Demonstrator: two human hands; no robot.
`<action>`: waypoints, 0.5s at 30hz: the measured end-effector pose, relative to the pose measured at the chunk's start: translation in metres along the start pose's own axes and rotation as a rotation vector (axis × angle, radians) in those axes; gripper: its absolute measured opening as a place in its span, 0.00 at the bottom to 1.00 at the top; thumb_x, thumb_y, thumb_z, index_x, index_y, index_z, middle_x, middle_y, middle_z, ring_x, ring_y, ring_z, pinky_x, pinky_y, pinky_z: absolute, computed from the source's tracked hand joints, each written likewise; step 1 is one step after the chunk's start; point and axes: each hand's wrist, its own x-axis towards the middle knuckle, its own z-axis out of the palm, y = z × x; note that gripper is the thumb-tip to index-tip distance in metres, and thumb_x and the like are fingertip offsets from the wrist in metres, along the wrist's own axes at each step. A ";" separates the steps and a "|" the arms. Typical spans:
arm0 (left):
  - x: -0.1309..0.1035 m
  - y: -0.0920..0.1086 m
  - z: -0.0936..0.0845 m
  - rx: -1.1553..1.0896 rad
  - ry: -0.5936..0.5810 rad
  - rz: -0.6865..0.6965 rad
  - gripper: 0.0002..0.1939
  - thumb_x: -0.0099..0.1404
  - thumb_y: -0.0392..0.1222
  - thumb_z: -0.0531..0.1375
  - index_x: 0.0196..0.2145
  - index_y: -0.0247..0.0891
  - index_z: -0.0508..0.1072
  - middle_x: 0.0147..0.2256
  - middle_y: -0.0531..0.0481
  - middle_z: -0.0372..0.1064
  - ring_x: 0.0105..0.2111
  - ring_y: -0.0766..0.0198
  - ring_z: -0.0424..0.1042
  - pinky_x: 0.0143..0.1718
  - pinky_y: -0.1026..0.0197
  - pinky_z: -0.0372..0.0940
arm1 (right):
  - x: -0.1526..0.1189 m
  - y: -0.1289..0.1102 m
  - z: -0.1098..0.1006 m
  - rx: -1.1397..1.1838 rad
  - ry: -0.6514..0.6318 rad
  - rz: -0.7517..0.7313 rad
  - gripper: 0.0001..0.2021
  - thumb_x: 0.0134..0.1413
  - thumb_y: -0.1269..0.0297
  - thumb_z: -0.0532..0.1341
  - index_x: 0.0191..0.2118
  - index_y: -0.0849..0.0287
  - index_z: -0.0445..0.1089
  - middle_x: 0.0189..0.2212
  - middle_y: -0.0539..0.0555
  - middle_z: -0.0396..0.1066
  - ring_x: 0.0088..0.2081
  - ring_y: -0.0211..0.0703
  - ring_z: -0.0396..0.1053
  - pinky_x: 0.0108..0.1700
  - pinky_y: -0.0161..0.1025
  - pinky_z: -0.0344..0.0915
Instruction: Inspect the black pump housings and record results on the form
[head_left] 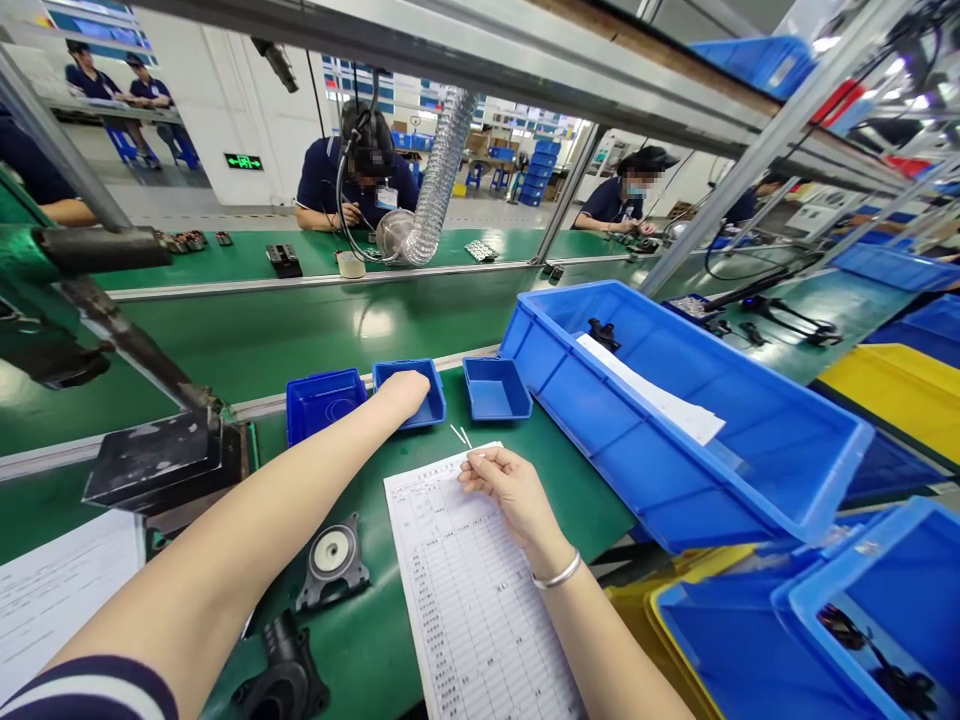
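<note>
1. Middle blue bin (436, 398), small and plastic, stands on the glossy green table (585, 490) with the left hand (405, 392) inside it; its fingers are hidden, so its grip cannot be told.
2. The right hand (508, 490) is over the top of a printed sheet (480, 600), fingers bunched beside thin white sticks (466, 437); whether it pinches them cannot be told.
3. The long ribbed crate (637, 460) contains white paper (652, 392) and a black part (604, 335).

A silver duct (441, 170) hangs beside a co-worker (364, 196), with a green sign (244, 161) behind.
</note>
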 end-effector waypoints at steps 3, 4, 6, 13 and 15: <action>-0.026 0.011 -0.022 -0.157 0.033 -0.024 0.13 0.67 0.46 0.61 0.44 0.34 0.72 0.43 0.45 0.72 0.42 0.59 0.72 0.45 0.51 0.69 | -0.011 -0.006 0.005 0.042 0.004 0.004 0.16 0.48 0.54 0.71 0.34 0.64 0.74 0.31 0.56 0.76 0.32 0.40 0.74 0.36 0.37 0.71; -0.042 0.015 -0.030 -0.221 0.042 -0.020 0.11 0.66 0.45 0.61 0.41 0.34 0.73 0.40 0.46 0.73 0.40 0.60 0.73 0.45 0.52 0.69 | -0.015 -0.009 0.007 0.053 0.000 0.006 0.16 0.48 0.55 0.71 0.34 0.63 0.75 0.32 0.56 0.76 0.32 0.40 0.74 0.36 0.37 0.71; -0.084 0.024 -0.045 -0.361 0.046 0.002 0.09 0.65 0.43 0.61 0.38 0.35 0.74 0.36 0.47 0.74 0.38 0.61 0.74 0.44 0.56 0.69 | -0.026 -0.014 0.013 0.066 -0.018 0.005 0.15 0.48 0.56 0.71 0.34 0.63 0.75 0.31 0.56 0.76 0.30 0.39 0.73 0.35 0.37 0.70; -0.243 0.042 -0.035 -1.362 -0.002 -0.352 0.13 0.61 0.46 0.66 0.38 0.35 0.75 0.33 0.47 0.73 0.33 0.66 0.73 0.41 0.62 0.70 | -0.069 -0.021 0.064 0.056 -0.126 -0.101 0.12 0.53 0.58 0.69 0.28 0.60 0.71 0.24 0.50 0.71 0.26 0.37 0.68 0.31 0.36 0.66; -0.268 0.042 -0.023 -1.495 0.053 -0.438 0.12 0.61 0.45 0.67 0.38 0.34 0.76 0.33 0.48 0.72 0.33 0.68 0.72 0.40 0.64 0.69 | -0.084 -0.019 0.080 0.041 -0.155 -0.133 0.12 0.54 0.58 0.68 0.27 0.59 0.70 0.23 0.50 0.70 0.26 0.37 0.67 0.31 0.36 0.66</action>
